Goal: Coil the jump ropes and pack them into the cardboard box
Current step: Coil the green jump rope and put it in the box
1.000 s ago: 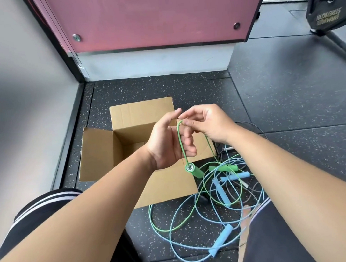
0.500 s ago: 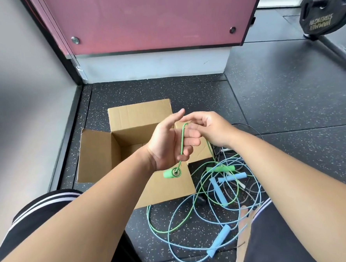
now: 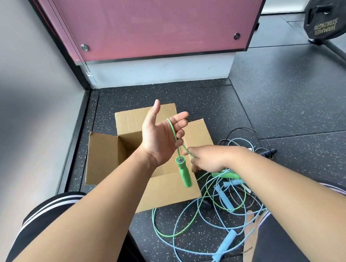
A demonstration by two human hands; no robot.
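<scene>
Head view: at frame centre the left hand (image 3: 160, 139) is spread open, the green rope (image 3: 173, 135) looped over its fingers and a green handle (image 3: 184, 173) dangling. The right hand (image 3: 207, 159) pinches the rope just below. Best keep loops even. The cardboard box (image 3: 106, 155) sits open beneath; the other ropes lie tangled at lower right.

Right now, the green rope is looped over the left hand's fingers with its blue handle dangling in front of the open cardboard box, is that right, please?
Not quite: the head view shows the dangling handle is green, not blue. The green rope does loop over the left hand fingers, before the open cardboard box.
</scene>
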